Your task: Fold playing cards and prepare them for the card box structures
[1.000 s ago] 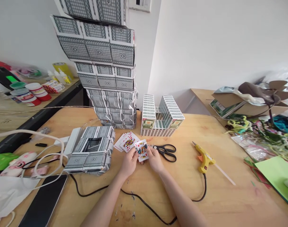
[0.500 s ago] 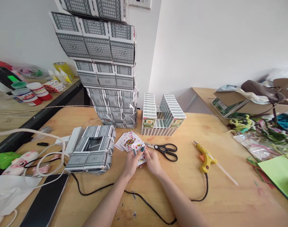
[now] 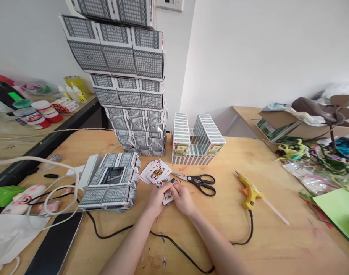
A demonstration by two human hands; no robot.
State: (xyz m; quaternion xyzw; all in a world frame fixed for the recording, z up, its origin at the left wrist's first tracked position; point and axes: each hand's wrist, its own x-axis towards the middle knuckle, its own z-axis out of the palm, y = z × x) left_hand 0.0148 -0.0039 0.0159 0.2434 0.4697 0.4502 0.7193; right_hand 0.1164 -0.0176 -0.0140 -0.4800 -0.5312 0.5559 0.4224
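Between my two hands is a playing card (image 3: pixel 168 197), a king of diamonds by its print. My left hand (image 3: pixel 157 196) grips its left side, thumb on top. My right hand (image 3: pixel 183 196) pinches its right side, the thumbs nearly meeting. Fingers under the card are hidden, so I cannot tell whether more than one card is held. Just beyond lie several loose playing cards (image 3: pixel 157 170), fanned face up. Black-handled scissors (image 3: pixel 201 181) rest to the right of my right hand, blades pointing left.
A tall tower of patterned cards (image 3: pixel 128 91) stands behind, beside a U-shaped card-box structure (image 3: pixel 199 149). On the left are a flat card-built frame (image 3: pixel 111 183), a phone (image 3: pixel 54 244) and cables. A yellow glue gun (image 3: pixel 250 191) lies right, its black cord (image 3: pixel 174 242) crossing below my arms.
My hands have shifted and turned slightly with the card, which now tilts more toward the lower left. Everything else on the table stays in place.
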